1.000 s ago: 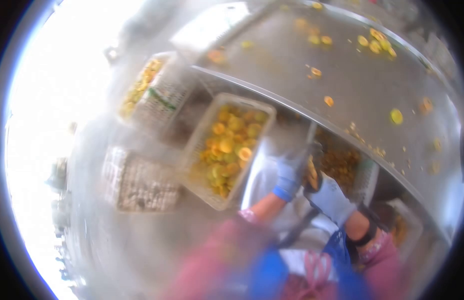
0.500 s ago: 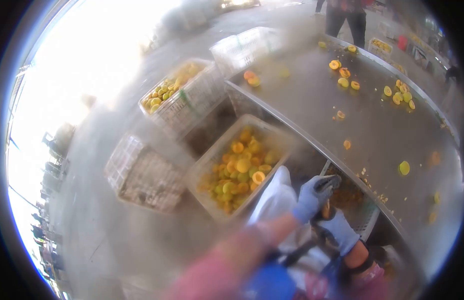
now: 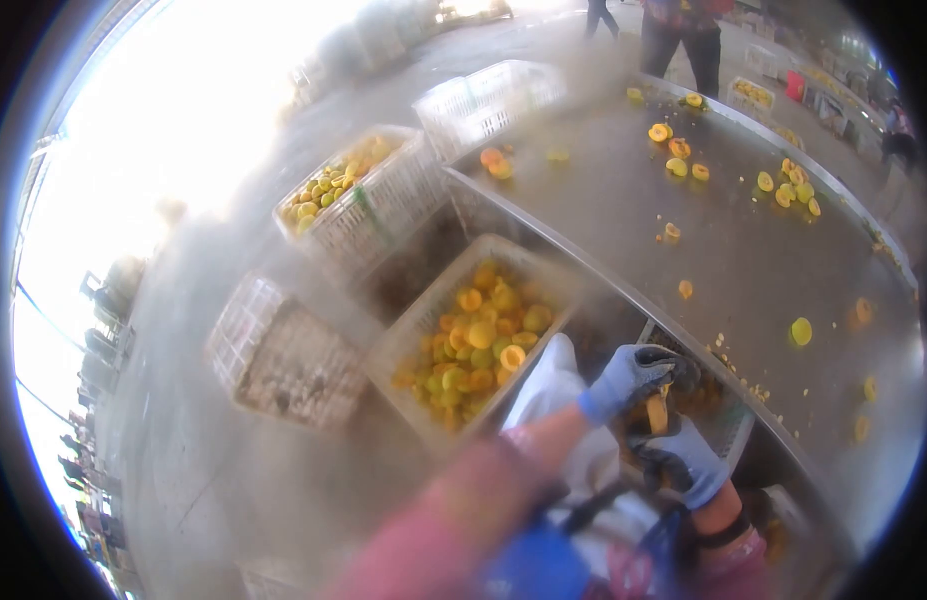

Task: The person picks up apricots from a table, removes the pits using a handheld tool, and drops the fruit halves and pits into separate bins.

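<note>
Both hands wear blue-grey gloves with dark palms, close together over the crate at the table's near edge. My left hand (image 3: pixel 635 380) is closed, its fingers curled at the upper end of a cut yellow peach piece (image 3: pixel 657 412). Just below, my right hand (image 3: pixel 691 462) is bent round the lower end of that piece, its fingers partly hidden in shadow. The crate (image 3: pixel 740 440) beneath holds dark contents that I cannot make out. Left of my hands, a pale crate (image 3: pixel 391 345) holds many yellow-orange peaches (image 3: pixel 481 335), some halved.
A metal table (image 3: pixel 603 190) runs along the right, with scattered peach halves (image 3: pixel 679 148) and small pits (image 3: pixel 753 388). Its raised edge passes beside my hands. Another fruit crate (image 3: pixel 393 190), a white crate (image 3: pixel 488 95) and a further crate (image 3: pixel 298 350) stand left. A person (image 3: pixel 681 45) stands beyond.
My left hand has turned and its fingers have curled in more. The peach piece between the hands shows more clearly. My right hand has shifted slightly; the view has moved a little.
</note>
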`<move>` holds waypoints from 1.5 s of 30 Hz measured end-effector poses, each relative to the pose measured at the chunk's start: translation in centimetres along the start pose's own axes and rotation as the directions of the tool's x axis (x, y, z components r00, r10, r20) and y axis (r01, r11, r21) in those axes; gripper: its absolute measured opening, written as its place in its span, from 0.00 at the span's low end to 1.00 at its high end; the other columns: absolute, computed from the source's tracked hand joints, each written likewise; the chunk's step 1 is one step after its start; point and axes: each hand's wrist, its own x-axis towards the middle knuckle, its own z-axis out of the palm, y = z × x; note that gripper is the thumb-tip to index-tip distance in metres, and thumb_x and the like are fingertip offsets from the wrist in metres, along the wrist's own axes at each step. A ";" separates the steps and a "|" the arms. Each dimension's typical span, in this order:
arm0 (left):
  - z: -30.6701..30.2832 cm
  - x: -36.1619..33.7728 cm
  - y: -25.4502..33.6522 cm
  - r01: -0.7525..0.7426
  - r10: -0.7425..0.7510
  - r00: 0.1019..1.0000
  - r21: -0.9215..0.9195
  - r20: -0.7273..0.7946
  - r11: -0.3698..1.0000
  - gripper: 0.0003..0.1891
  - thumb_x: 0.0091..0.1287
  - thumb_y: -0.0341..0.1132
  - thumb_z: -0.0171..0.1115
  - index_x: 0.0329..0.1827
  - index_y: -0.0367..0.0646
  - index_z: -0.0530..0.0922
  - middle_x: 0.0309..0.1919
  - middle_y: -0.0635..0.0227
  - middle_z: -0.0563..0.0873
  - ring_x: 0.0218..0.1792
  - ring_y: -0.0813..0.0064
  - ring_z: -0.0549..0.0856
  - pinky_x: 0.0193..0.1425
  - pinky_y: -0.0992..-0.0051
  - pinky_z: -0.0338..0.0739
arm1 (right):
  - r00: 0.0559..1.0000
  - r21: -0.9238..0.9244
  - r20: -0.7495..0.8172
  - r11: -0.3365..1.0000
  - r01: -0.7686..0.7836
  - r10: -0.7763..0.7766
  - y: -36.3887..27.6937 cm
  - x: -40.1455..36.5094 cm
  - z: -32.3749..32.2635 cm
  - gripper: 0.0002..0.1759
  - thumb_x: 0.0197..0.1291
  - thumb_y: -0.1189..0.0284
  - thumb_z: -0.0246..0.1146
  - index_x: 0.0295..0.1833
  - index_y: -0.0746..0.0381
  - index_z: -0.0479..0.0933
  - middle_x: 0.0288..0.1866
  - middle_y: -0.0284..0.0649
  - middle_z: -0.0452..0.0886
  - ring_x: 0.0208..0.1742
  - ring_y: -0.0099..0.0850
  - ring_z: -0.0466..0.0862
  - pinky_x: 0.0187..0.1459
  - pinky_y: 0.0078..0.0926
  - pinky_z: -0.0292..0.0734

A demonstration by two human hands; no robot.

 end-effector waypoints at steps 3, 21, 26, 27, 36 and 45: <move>0.2 0.5 -0.4 0.051 -0.051 0.999 0.010 -0.001 0.999 0.13 0.64 0.30 0.63 0.47 0.28 0.79 0.41 0.58 0.86 0.37 0.71 0.85 0.45 0.75 0.80 | 0.999 -0.063 0.011 0.997 0.051 -0.051 0.5 0.1 -0.8 0.12 0.51 0.75 0.65 0.42 0.63 0.76 0.29 0.32 0.77 0.25 0.20 0.75 0.25 0.18 0.69; 3.4 1.1 -0.7 0.130 -0.159 0.968 -0.157 -0.192 0.979 0.14 0.65 0.35 0.62 0.46 0.33 0.80 0.35 0.65 0.83 0.32 0.76 0.83 0.35 0.77 0.79 | 0.990 0.480 0.104 0.876 0.033 -0.094 2.1 -0.5 -3.3 0.18 0.49 0.74 0.66 0.46 0.70 0.76 0.31 0.38 0.80 0.25 0.25 0.77 0.25 0.18 0.72; 2.9 2.5 -0.1 0.076 -0.144 0.973 -0.336 -0.183 0.939 0.20 0.70 0.43 0.51 0.54 0.35 0.75 0.44 0.58 0.82 0.42 0.64 0.83 0.44 0.67 0.80 | 0.934 0.359 0.265 0.923 0.136 -0.241 1.8 0.3 -4.0 0.16 0.53 0.72 0.67 0.46 0.67 0.77 0.33 0.35 0.80 0.29 0.19 0.76 0.32 0.15 0.72; 2.6 2.9 0.8 0.046 -0.100 0.956 -0.197 -0.275 0.979 0.20 0.70 0.42 0.52 0.53 0.34 0.76 0.45 0.57 0.83 0.43 0.63 0.83 0.43 0.69 0.81 | 0.911 0.375 0.297 0.912 0.164 -0.286 2.0 0.6 -4.5 0.17 0.54 0.72 0.67 0.48 0.67 0.76 0.33 0.33 0.79 0.30 0.19 0.76 0.32 0.15 0.72; -13.7 5.3 4.4 0.136 0.242 0.907 0.783 -0.345 0.606 0.23 0.64 0.21 0.55 0.64 0.33 0.70 0.59 0.60 0.76 0.56 0.74 0.78 0.59 0.78 0.76 | 0.885 -0.876 -0.335 0.452 -0.166 -0.324 5.7 -2.6 -14.3 0.21 0.58 0.57 0.58 0.47 0.64 0.74 0.32 0.49 0.83 0.35 0.45 0.84 0.36 0.41 0.77; 16.5 28.9 -6.8 -0.307 -0.220 0.900 0.905 0.377 0.294 0.29 0.62 0.38 0.63 0.68 0.48 0.67 0.61 0.58 0.77 0.62 0.63 0.74 0.67 0.67 0.67 | 0.526 -0.678 -0.623 0.735 0.006 -0.579 4.2 -10.8 -22.3 0.22 0.53 0.58 0.68 0.46 0.61 0.75 0.24 0.44 0.80 0.26 0.44 0.82 0.31 0.38 0.77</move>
